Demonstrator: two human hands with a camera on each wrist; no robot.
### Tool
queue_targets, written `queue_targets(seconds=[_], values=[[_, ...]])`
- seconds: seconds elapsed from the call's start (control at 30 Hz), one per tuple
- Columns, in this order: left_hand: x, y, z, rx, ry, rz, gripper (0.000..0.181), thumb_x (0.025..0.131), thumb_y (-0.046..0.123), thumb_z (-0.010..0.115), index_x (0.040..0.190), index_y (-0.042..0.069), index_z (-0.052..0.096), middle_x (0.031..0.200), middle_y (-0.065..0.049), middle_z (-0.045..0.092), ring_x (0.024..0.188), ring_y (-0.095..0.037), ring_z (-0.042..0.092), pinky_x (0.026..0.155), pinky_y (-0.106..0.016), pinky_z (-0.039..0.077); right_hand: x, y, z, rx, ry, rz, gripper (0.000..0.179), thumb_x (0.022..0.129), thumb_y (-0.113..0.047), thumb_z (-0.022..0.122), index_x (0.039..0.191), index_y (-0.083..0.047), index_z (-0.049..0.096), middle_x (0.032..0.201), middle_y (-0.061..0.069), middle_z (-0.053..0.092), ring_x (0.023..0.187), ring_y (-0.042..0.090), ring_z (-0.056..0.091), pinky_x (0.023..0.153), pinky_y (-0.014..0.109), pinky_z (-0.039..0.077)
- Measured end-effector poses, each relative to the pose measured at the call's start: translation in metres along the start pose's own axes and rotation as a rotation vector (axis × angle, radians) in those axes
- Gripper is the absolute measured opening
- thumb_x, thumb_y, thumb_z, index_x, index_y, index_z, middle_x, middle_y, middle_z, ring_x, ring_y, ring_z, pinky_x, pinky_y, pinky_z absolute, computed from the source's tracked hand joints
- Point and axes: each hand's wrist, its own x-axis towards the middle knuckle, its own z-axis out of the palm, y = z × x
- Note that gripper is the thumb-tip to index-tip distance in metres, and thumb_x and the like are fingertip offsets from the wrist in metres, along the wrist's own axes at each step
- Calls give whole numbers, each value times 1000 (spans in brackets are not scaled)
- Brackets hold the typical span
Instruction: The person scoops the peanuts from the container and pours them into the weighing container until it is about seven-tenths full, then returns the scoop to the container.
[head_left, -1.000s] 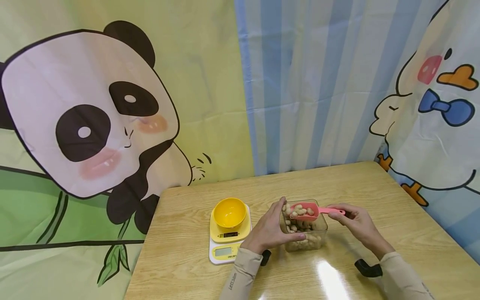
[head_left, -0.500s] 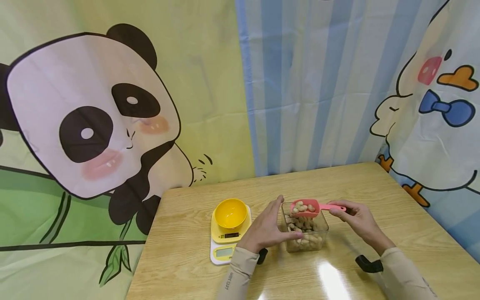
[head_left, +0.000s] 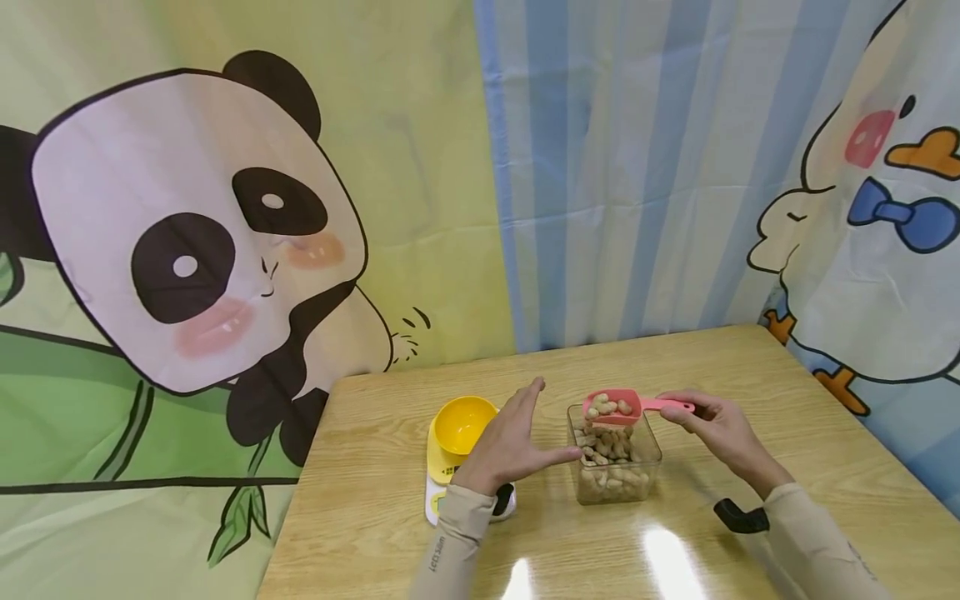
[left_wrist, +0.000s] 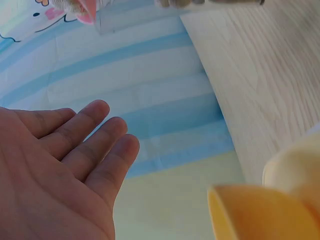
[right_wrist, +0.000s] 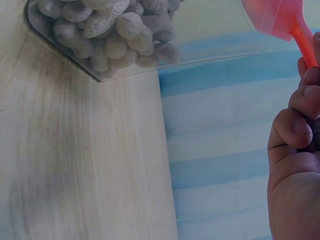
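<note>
My right hand (head_left: pixel 717 433) pinches the handle of a pink scoop (head_left: pixel 632 407), which holds several peanuts (head_left: pixel 606 407) in their shells. The scoop is over the back part of a clear square container (head_left: pixel 655 454) that holds more peanuts (right_wrist: pixel 131 35). Beside the container's left side, my left hand (head_left: pixel 508 444) is spread with straight fingers (left_wrist: pixel 91 142) and holds nothing. A yellow bowl (head_left: pixel 463 422) sits on a yellow and white kitchen scale (head_left: pixel 437 483); the left hand and wrist hide part of the scale in the head view.
Everything stands on a light wooden table (head_left: pixel 375 508). Behind it hangs a curtain (head_left: pixel 420 208) with a panda and a duck printed on it. Black wrist straps (head_left: pixel 741 517) show under the sleeves.
The left hand has let go of the container and moved left, now overlapping the scale. The right hand has raised the loaded scoop a little out of the peanuts.
</note>
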Motion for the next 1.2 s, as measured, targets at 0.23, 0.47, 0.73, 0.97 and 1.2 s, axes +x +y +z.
queue_targets(seconds=[0.23, 0.47, 0.73, 0.97, 1.2], values=[[-5, -14, -17, 23, 47, 3, 119, 74, 87, 62, 164, 29, 11, 165, 6, 26, 149, -17, 29, 118, -44, 34, 11, -7, 0, 3, -14, -16, 27, 100, -16, 67, 124, -6, 71, 87, 6, 63, 66, 20, 45, 52, 32, 40], [-12, -36, -33, 64, 111, -23, 118, 75, 85, 61, 164, 21, 16, 166, -1, 25, 150, -22, 28, 118, -46, 33, 24, -14, 5, 13, -28, -14, 27, 99, -19, 69, 124, -8, 72, 86, 7, 62, 66, 24, 46, 52, 33, 40], [-23, -59, -50, 96, 157, -134, 119, 75, 83, 65, 163, 18, 20, 165, -4, 28, 149, -24, 29, 118, -51, 31, 47, -25, 9, 41, -43, -54, 28, 99, -17, 69, 123, -4, 72, 84, 7, 62, 64, 21, 45, 52, 32, 41], [-33, -77, -54, 79, 187, -195, 123, 71, 87, 64, 163, 15, 22, 165, -5, 28, 150, -26, 29, 118, -51, 31, 62, -43, 9, 36, -45, -56, 26, 99, -19, 69, 122, -7, 73, 81, 7, 60, 62, 21, 42, 53, 33, 39], [-40, -89, -53, 56, 187, -225, 125, 70, 87, 64, 163, 15, 21, 166, -7, 26, 150, -27, 27, 119, -51, 29, 79, -59, 14, 42, -87, -67, 28, 99, -22, 70, 123, -10, 73, 82, 9, 57, 63, 21, 42, 54, 33, 38]])
